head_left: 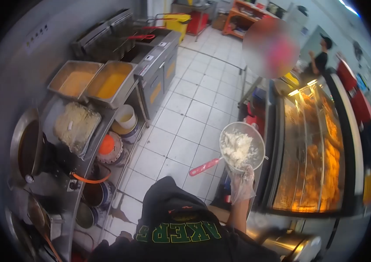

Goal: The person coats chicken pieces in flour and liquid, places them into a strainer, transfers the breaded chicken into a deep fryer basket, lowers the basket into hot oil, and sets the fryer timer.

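My right hand (pixel 243 184), in a clear plastic glove, grips the near rim of a round mesh strainer (pixel 260 153). White, floury clumps (pixel 239 147) lie inside the strainer. Its red handle (pixel 204 167) sticks out free toward the left, over the floor. The fingers under the strainer are partly hidden. My left hand does not show; only the dark sleeve and printed front of my top are visible on that side.
To my right stands a lit glass display case (pixel 310 153) with fried food. On the left, a steel counter holds two deep trays (pixel 109 85), a floury tray (pixel 77 126) and a large pan (pixel 26 144). Fryers (pixel 120 41) stand beyond. Two people are ahead right.
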The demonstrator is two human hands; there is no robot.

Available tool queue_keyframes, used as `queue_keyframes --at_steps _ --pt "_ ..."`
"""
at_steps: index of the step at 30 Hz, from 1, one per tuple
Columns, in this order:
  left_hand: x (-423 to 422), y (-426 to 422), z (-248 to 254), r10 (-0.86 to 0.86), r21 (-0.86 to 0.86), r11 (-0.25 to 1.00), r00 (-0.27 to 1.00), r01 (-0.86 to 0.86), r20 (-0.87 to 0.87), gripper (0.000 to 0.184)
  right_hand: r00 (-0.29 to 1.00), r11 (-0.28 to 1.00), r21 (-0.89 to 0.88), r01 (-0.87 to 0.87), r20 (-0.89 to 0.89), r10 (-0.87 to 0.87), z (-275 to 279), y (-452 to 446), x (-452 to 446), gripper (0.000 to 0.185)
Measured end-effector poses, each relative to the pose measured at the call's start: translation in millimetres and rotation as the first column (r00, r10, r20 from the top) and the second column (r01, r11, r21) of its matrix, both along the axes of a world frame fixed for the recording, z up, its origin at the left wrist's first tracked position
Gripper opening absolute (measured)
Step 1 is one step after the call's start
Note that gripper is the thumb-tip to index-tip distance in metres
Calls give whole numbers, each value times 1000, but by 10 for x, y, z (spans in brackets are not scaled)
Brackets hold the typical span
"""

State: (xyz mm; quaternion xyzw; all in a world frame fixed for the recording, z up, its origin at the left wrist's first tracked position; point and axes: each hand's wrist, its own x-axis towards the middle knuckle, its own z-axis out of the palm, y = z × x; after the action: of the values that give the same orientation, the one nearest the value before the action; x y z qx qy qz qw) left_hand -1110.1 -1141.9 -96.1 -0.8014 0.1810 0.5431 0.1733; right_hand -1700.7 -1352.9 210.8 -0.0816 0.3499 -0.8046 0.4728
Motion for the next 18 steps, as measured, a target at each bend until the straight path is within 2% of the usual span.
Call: queue_keyframes --at_steps 1,2,3,6,8,10,11,12,14,15,16,17,18 --pt "-181 -42 0 40 10 999 999 -40 -16 40 999 999 22 -38 3 38 -92 -268 -144 44" --pt "-354 -189 -34 64 16 998 997 -64 -32 40 973 997 68 -23 -228 38 -225 -549 -319 46" --pt "-498 -377 -123 82 14 997 995 -81 -52 41 895 996 92 5 -445 36 -329 -883 -410 49" --pt "-1040 -1572 -520 44 -104 993 991 -58 -128 41 978 986 -57 -155 -151 145 -328 -1920 -656 63" --pt "-1344 -2593 -882 -48 -290 957 983 -4 -174 42 977 987 -35 -158 -149 151 -318 -2403 -731 67" --pt "-1759 -4002 -1200 -209 -580 812 959 61 -191 42 973 986 -30 -165 -171 158 -177 -3009 -868 70" --pt "-1975 -4715 -1275 -298 -672 729 943 125 -147 43 983 989 -47 -141 -129 134 -80 -3266 -910 71" --pt "-2210 -5466 -1102 -383 -658 709 922 255 -56 50 991 992 -52 -112 -77 107 17 -3453 -920 72" --pt "-2724 -7024 -616 -542 -591 633 831 500 122 68 989 992 -27 -127 -82 124 172 -3879 -1039 64" --pt "-2977 -7670 -563 -530 -734 506 835 453 150 70 988 991 -14 -134 -85 133 246 -4092 -1099 61" --pt "-3229 -8283 -365 -519 -870 241 815 429 258 54 991 991 14 -131 11 131 375 -4373 -1152 53" --pt "-3589 -8664 495 -371 -953 271 928 137 28 46 990 990 14 -142 13 142 316 -4640 -1252 53" --pt "-3767 -9186 703 -426 -959 282 898 12 -113 53 987 987 2 -161 -7 161 224 -4915 -1374 55"
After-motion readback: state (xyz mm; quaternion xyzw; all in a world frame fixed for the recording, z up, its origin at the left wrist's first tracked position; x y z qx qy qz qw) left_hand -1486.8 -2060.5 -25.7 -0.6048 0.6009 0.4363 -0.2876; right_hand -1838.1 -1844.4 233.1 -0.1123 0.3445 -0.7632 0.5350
